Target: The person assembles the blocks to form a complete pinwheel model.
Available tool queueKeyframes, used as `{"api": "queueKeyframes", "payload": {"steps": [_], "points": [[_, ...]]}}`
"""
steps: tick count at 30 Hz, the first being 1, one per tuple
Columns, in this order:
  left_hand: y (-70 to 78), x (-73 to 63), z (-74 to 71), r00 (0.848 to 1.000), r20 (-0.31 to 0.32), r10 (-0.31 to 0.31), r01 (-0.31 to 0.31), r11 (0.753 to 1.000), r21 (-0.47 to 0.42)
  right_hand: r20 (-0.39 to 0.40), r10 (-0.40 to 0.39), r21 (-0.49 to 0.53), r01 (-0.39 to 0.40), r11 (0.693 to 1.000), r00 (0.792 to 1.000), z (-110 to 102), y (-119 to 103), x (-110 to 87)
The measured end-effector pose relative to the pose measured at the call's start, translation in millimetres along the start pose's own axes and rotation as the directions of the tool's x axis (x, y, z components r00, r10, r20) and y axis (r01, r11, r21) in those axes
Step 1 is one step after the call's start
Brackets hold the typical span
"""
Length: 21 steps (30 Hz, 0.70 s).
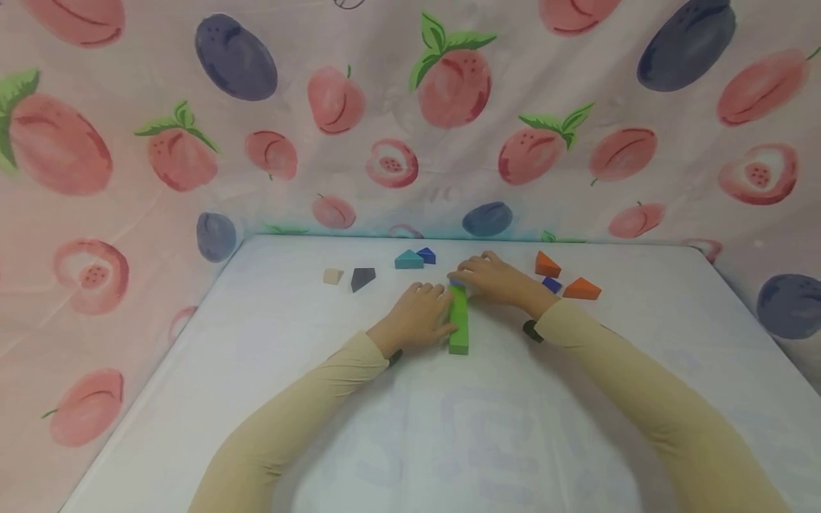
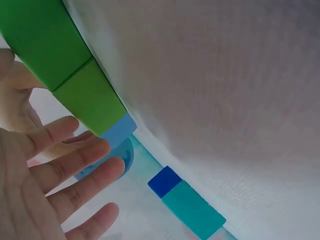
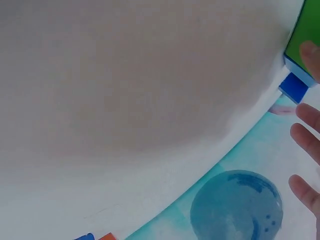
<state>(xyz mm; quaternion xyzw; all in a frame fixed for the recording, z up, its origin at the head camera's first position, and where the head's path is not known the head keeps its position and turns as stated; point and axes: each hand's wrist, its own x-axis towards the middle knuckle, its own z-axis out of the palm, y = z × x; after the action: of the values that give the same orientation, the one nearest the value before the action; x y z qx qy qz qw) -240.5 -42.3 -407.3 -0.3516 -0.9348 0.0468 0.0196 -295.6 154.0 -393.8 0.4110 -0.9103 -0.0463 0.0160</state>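
Green blocks point(image 1: 458, 328) lie end to end in a row on the white table, with a light blue block point(image 2: 119, 131) at the far end. My left hand point(image 1: 417, 317) is along the row's left side, its thumb close to the green. In the left wrist view its fingers point(image 2: 82, 192) are straight and spread, with nothing gripped. From the right, my right hand point(image 1: 497, 279) reaches over the far end and partly hides the light blue block. Its fingers point(image 3: 304, 137) stand apart in the right wrist view, with the thumb overlapping the green block.
Beyond the row are a teal triangular block point(image 1: 409, 261) and a dark blue one point(image 1: 426, 255). A cream block point(image 1: 333, 276) and a dark grey block point(image 1: 363, 278) lie left. Two orange blocks point(image 1: 582, 289) and a blue block point(image 1: 551, 284) sit right. A fruit-print curtain point(image 1: 398, 92) backs the table.
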Motion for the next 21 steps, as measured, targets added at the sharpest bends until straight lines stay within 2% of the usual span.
{"api": "queueKeyframes", "payload": {"steps": [6,10,21], "points": [[-1.1,0.3,1.8,1.0,-0.009,0.006,-0.006,1.0,0.02,-0.007,-0.009,0.026,0.009,1.0,1.0,0.6,-4.1,-3.0],[-0.7,-0.1,1.6,1.0,-0.02,0.022,-0.022,0.999,0.031,-0.002,-0.022,0.005,0.022,1.0,1.0,1.3,-5.7,-2.4],[-0.6,-1.8,1.9,1.0,-0.019,0.019,-0.019,0.999,0.026,-0.011,-0.056,-0.058,0.055,0.997,0.998,-1.1,-6.8,-2.3]]}}
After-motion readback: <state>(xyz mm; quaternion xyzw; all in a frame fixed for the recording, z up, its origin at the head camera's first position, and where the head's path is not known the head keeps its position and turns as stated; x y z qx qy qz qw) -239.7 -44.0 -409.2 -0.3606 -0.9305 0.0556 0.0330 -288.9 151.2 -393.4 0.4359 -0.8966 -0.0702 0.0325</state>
